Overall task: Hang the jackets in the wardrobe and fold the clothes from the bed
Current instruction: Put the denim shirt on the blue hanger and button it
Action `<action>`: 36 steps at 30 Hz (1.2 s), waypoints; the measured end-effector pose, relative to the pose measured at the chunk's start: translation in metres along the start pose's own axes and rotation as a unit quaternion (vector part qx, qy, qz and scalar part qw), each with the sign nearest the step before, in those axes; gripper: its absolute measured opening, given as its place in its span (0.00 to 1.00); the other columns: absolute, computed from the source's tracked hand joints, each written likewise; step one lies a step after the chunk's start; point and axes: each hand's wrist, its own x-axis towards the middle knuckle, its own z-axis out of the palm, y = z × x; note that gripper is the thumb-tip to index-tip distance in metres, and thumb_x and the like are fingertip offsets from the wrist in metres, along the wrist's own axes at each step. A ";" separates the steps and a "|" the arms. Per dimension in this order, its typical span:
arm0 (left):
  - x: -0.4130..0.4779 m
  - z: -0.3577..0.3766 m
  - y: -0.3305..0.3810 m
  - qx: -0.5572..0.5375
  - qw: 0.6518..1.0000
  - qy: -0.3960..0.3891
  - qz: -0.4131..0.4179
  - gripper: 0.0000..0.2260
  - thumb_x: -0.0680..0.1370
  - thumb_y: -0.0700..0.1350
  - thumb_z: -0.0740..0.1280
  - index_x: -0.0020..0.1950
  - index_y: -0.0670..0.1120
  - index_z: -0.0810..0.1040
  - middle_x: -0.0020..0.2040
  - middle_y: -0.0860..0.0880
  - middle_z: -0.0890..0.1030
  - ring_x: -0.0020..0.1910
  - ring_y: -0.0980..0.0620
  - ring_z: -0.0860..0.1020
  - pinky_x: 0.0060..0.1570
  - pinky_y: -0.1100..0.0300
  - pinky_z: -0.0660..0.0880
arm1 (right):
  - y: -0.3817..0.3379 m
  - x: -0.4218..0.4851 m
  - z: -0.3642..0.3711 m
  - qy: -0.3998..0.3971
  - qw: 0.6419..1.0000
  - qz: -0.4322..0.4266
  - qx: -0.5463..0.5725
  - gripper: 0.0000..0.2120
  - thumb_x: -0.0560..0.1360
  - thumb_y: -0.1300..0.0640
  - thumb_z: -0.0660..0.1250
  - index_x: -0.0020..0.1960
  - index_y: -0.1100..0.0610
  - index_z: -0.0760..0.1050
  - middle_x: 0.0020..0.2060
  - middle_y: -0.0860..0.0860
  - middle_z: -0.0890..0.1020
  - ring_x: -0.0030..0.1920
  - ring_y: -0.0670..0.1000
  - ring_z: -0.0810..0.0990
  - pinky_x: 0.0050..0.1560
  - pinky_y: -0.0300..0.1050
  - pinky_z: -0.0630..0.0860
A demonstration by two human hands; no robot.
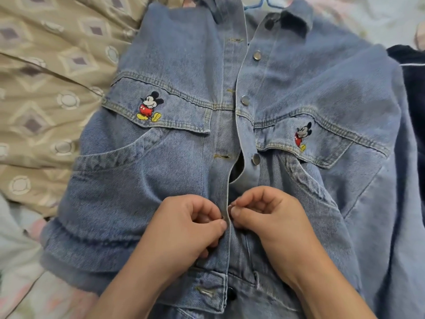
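Misalignment is the main risk. The denim jacket [174, 180] lies front-up on the bed, filling the centre of the frame, with the blue hanger [259, 3] hook poking out at the collar, top centre. The left hand [190, 226] and right hand [264, 217] are at lower centre, fingers curled, each pinching one front edge where the two meet. Can't tell if a button sits between the fingertips. The metal button [255, 159] above them is undone and its buttonhole [222, 156] sits offset, with the front gaping between, so pairing the wrong hole would skew the front. Tugging the edges could also drag the shoulders off the hanger, which is mostly hidden. The dark garment [409, 88] at the right edge touches the sleeve and could snag on lifting.
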 end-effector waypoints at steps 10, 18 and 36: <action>0.001 0.009 -0.002 -0.032 0.997 0.066 0.034 0.07 0.70 0.37 0.76 0.35 0.49 0.84 0.26 0.47 0.80 0.24 0.54 0.76 0.24 0.64 0.73 | 0.002 0.003 -0.001 -0.023 1.000 0.001 -0.021 0.15 0.67 0.71 0.75 0.35 0.51 0.82 0.30 0.52 0.83 0.31 0.47 0.80 0.34 0.39 0.77; 0.002 0.017 -0.007 0.017 0.991 0.101 0.085 0.09 0.65 0.39 0.79 0.35 0.51 0.82 0.28 0.53 0.80 0.25 0.62 0.74 0.27 0.70 0.70 | 0.007 0.004 -0.002 -0.037 0.992 0.020 0.117 0.06 0.65 0.63 0.71 0.38 0.52 0.83 0.33 0.54 0.83 0.34 0.50 0.81 0.34 0.39 0.78; -0.001 0.028 -0.008 0.159 0.958 0.174 0.163 0.11 0.67 0.52 0.69 0.47 0.61 0.76 0.37 0.63 0.80 0.34 0.62 0.77 0.33 0.71 0.71 | 0.010 0.006 0.013 0.070 0.992 0.029 0.099 0.18 0.71 0.71 0.70 0.29 0.53 0.79 0.28 0.54 0.78 0.36 0.59 0.77 0.42 0.56 0.75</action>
